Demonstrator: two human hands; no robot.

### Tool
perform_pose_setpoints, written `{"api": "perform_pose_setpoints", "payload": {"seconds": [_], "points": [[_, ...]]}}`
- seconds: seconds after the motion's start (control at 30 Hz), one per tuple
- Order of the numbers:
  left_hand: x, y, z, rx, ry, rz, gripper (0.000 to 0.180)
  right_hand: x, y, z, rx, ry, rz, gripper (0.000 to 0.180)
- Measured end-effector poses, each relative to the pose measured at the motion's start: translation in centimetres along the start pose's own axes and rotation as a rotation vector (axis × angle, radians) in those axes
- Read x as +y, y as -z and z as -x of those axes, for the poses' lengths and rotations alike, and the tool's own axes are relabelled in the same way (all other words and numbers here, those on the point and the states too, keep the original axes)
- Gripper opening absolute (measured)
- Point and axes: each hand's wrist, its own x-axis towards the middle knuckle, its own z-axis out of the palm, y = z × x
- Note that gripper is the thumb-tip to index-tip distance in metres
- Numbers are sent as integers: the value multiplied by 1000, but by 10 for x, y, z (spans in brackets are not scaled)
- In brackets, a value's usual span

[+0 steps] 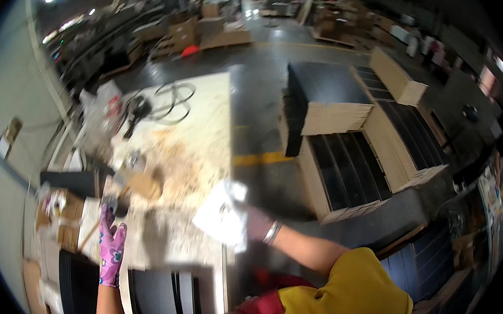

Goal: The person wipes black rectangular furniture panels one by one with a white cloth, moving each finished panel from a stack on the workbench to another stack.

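My right hand [259, 224], in a dark glove and smeared by motion, grips a crumpled white cloth [222, 215] above the right edge of the worktable [208, 103]. At the table's left side is my left hand [111, 253], in a pink floral glove, its fingers stretched out and nothing held. Just beyond its fingertips stands a small dark container [119, 205], with a thin wooden stick [89, 233] slanting beside it. Black panels [160, 300] lie at the near end of the table. A blurred tan piece [144, 185] rests farther up.
A black corded tool [139, 108] and a clear plastic bag [100, 112] lie at the table's far left. An open carton [63, 219] stands left of my left hand. Stacks of dark panels [345, 170] occupy the floor to the right.
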Motion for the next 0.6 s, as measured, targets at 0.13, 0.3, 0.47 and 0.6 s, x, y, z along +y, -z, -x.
{"api": "perform_pose_setpoints", "payload": {"seconds": [0.13, 0.3, 0.47, 0.6], "points": [[52, 53, 148, 31, 25, -246, 56, 1, -49, 37, -1, 109, 150, 35], [71, 83, 298, 8, 205, -522, 56, -33, -102, 76, 170, 648, 632, 48], [71, 81, 409, -24, 432, -440, 62, 102, -222, 49, 80, 574, 1595, 50], [71, 84, 413, 8, 381, -472, 63, 261, -208, 38, -789, 780, 2512, 45]]}}
